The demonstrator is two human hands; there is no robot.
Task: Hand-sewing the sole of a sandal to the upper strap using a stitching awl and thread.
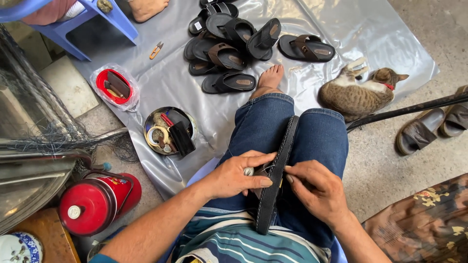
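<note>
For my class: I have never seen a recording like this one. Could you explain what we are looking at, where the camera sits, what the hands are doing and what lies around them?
There is one picture, taken by a camera worn on a person's head, looking down at their own lap. No machine is involved, only two bare hands.

The person sits in blue jeans with a dark sandal sole held on edge between the knees. The left hand presses against its side; the right hand pinches something small at its edge, too small to identify.

On the grey plastic sheet in front lie a pile of dark sandals, a round tin of small tools, a red lid in a bag and a sleeping tabby cat. A red fire extinguisher lies at the left.
</note>
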